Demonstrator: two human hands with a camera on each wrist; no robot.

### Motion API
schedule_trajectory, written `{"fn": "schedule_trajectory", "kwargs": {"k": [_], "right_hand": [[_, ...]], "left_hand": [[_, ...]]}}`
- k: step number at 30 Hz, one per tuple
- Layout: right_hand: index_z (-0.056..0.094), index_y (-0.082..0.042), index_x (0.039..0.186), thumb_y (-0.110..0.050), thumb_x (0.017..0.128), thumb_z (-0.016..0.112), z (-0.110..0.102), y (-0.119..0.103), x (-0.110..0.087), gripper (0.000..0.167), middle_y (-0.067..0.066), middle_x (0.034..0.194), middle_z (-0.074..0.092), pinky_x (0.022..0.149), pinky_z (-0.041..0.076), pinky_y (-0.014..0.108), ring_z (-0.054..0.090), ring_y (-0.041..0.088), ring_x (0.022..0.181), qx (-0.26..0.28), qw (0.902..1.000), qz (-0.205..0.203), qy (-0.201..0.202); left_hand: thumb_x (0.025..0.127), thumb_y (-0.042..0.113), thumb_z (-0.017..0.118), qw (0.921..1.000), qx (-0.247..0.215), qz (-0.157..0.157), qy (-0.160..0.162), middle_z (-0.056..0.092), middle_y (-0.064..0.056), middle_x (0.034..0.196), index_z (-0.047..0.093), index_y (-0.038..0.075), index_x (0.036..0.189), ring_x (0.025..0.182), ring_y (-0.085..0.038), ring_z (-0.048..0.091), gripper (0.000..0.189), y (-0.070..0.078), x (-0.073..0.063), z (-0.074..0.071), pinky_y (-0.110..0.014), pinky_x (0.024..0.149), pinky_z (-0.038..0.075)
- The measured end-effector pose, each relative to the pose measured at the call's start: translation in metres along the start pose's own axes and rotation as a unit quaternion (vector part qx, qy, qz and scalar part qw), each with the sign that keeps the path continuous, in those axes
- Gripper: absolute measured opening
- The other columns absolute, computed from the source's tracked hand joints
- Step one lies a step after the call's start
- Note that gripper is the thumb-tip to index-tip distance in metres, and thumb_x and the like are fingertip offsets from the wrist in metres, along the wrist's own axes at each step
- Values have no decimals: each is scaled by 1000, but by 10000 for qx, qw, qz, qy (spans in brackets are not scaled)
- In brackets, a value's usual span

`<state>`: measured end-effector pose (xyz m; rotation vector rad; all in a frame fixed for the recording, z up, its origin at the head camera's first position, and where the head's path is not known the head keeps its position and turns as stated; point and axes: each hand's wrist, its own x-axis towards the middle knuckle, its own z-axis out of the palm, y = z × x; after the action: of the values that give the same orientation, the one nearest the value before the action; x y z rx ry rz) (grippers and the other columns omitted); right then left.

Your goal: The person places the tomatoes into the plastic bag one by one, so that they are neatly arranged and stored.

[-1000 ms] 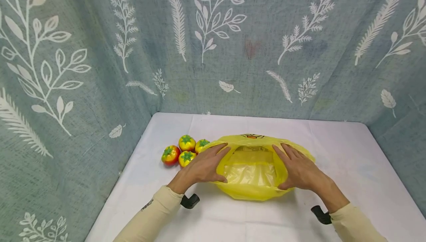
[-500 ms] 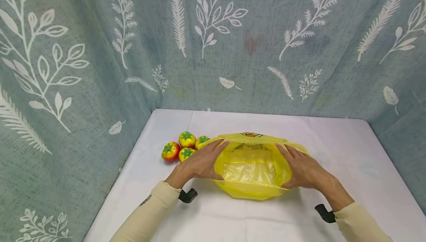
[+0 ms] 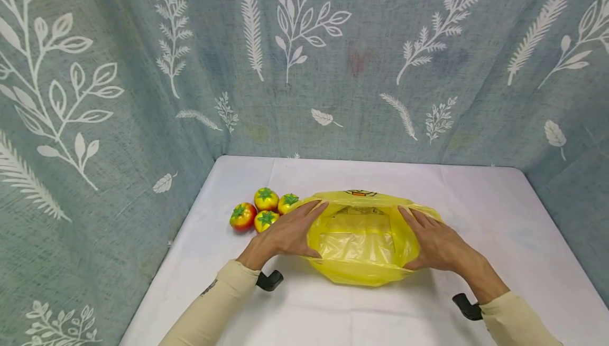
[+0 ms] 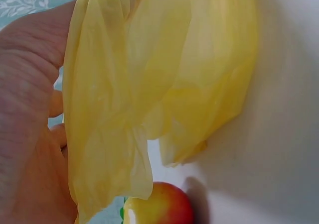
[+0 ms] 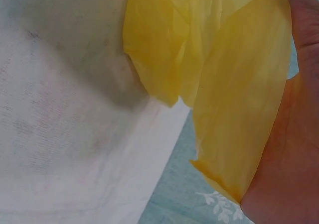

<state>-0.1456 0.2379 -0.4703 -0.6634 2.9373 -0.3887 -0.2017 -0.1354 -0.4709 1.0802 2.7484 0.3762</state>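
A yellow plastic bag [image 3: 359, 274] stands on the table with its mouth spread wide, showing its crinkled inside. My left hand [image 3: 287, 232] is at the left side of the mouth, thumb and fingers spread apart against the rim. Mirroring it, my right hand [image 3: 435, 240] stretches the right side, thumb near the front edge and fingers toward the back. In the left wrist view, loose plastic of the bag [image 4: 104, 109] hangs beside the palm. A similar flap of the bag [image 5: 239, 84] hangs beside the right palm in the right wrist view.
Several yellow-red tomatoes with green tops, among them a redder tomato [image 3: 243, 216], lie left of the bag, close to the left hand. A white cloth covers the table [image 3: 352, 314]. A grey-green leaf-patterned curtain [image 3: 333, 97] surrounds its back and sides.
My right hand has moved slightly to the right and the bag's mouth is a little wider. My left hand has shifted slightly left. The tomatoes stay where they were.
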Motion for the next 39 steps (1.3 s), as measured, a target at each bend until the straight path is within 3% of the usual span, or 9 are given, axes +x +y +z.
{"fn": "schedule_trajectory", "kwargs": {"k": [14, 23, 30, 39], "right_hand": [[21, -6, 159, -56, 63, 92, 6, 0, 2, 129, 30, 151, 39, 104, 39, 67, 44, 48, 135, -118, 9999, -10, 109], [20, -7, 159, -55, 63, 93, 7, 1, 3, 130, 30, 152, 37, 103, 40, 68, 46, 50, 132, -160, 9997, -1, 167], [20, -7, 159, -57, 63, 92, 6, 0, 3, 130, 30, 153, 36, 104, 39, 68, 45, 50, 133, -154, 9998, 97, 99], [20, -7, 160, -54, 63, 93, 4, -2, 2, 130, 31, 156, 30, 107, 36, 67, 41, 51, 135, -99, 9997, -98, 224]], "left_hand": [[72, 59, 85, 9999, 11, -95, -46, 24, -12, 165, 17, 19, 164, 147, -30, 33, 121, -2, -1, 4, -48, 117, 33], [74, 60, 84, 9997, 150, -9, 176, 26, -12, 164, 18, 18, 164, 146, -30, 34, 119, -3, -2, 6, -46, 118, 32], [75, 62, 82, 9998, 122, -26, 156, 27, -10, 164, 18, 18, 164, 146, -30, 35, 118, -2, -3, 6, -45, 118, 32], [88, 61, 69, 9962, -278, 323, 762, 33, -2, 163, 34, 14, 159, 149, -21, 30, 91, 4, -4, 7, -44, 117, 33]]}}
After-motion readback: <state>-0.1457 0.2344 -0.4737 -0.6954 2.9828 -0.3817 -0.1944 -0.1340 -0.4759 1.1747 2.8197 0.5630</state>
